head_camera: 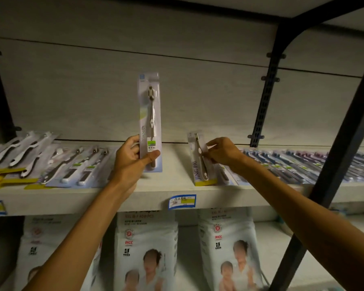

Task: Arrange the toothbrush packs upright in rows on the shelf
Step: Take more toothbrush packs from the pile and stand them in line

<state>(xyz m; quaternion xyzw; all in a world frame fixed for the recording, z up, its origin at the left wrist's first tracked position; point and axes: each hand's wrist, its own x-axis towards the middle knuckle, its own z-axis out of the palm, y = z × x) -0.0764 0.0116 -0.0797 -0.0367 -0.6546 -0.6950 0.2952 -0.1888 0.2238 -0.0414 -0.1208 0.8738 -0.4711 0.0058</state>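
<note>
Left hand (pixel 130 158) gripping one upright pack (pixel 150 114), right hand (pixel 223 153) pinching one leaning pack (pixel 199 160), two flat rows (pixel 51 162) on shelf (pixel 172 181)

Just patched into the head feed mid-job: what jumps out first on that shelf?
The toothbrush pack held upright in the left hand at centre stands tall against the back panel. Beside it, the right hand pinches a smaller JING PAI pack, tilted up off the shelf. On both sides, rows of packs lie flat.
</note>
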